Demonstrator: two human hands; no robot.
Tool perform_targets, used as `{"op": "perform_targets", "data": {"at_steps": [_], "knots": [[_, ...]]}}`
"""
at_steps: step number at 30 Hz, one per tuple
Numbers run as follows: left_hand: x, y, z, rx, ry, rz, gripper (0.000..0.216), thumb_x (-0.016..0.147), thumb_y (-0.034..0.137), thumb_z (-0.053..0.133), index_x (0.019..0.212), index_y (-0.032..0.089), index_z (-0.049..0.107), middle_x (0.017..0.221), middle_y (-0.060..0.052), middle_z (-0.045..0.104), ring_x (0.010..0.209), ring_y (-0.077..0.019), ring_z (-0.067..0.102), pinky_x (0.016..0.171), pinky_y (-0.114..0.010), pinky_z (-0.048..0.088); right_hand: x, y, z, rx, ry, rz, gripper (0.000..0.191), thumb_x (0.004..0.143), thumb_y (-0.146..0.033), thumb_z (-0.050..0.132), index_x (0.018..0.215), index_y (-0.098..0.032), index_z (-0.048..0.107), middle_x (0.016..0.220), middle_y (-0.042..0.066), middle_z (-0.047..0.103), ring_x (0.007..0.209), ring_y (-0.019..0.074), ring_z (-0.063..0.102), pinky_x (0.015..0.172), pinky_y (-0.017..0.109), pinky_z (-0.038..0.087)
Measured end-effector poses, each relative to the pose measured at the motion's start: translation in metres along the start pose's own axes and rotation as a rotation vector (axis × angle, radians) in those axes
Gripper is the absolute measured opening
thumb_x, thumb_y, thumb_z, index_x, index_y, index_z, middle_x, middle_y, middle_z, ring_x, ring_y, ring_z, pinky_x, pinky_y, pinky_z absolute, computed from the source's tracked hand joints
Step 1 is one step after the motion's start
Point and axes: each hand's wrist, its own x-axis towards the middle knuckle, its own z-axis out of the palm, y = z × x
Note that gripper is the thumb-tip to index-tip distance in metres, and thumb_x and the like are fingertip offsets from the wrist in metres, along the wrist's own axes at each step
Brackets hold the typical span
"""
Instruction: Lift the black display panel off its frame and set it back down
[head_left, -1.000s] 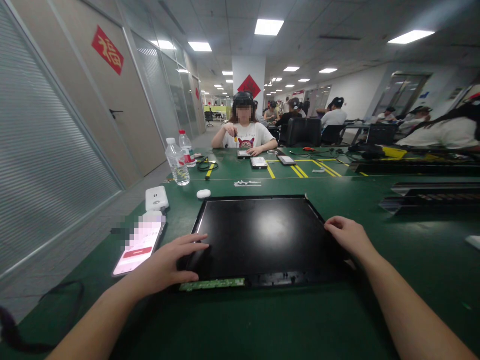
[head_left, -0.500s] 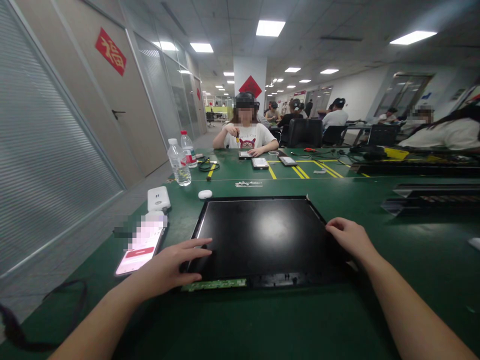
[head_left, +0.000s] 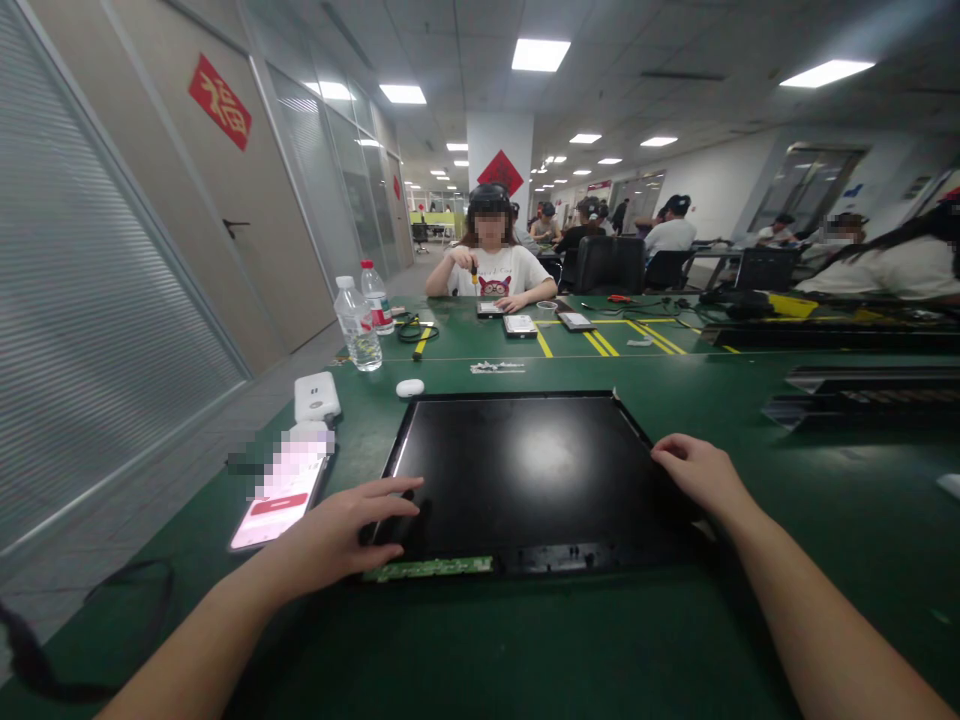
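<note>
One black screen panel, face up on the green counter, glossy inside a dark frame, with a green circuit strip along the left part of its near edge. At the panel's left near corner, the left hand with digits spread, thumb well apart from the forefinger, fingertips over the glass; cannot tell touch from hover there. At the panel's right edge, the right hand in a pinch, thumb and forefinger pressed together on the rim. Very little different from a second ago: a slight easing of the left fingertips towards the panel's near edge, no visible slip of the right pinch, no clear shift of the panel itself. Judging by that, more steadying than lifting, with a firmer hold on the right side. Left of the panel, a lit phone, partly blurred, and beyond it a white block. Near the panel's far left corner, a small white case. Well past the panel's far edge, a co-worker with a yellow-handled tool.
</note>
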Motion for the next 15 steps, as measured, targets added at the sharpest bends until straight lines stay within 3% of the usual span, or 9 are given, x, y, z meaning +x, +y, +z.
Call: {"op": "perform_targets", "data": {"at_steps": [7,15], "knots": [[0.002,-0.006,0.005,0.053,0.073,-0.071,0.046,0.084,0.050,0.067,0.127,0.034,0.068,0.148,-0.005,0.055,0.133,-0.0312,0.053,0.110,-0.047,0.044,0.000,-0.001,-0.001,0.005,-0.015,0.012,0.021,0.072,-0.037,0.056,0.073,-0.025,0.072,0.077,0.003,0.073,0.075,0.0212,0.064,0.071,0.033,0.046],[0.017,-0.014,0.017,0.140,0.361,-0.197,0.052,0.089,0.052,0.053,0.129,0.020,0.062,0.135,-0.015,0.064,0.126,-0.0342,0.058,0.108,-0.051,0.044,0.000,0.000,0.000,0.017,-0.010,0.004,0.018,0.071,-0.035,0.057,0.072,-0.026,0.072,0.076,0.003,0.074,0.073,0.0208,0.065,0.069,0.032,0.045]]}}
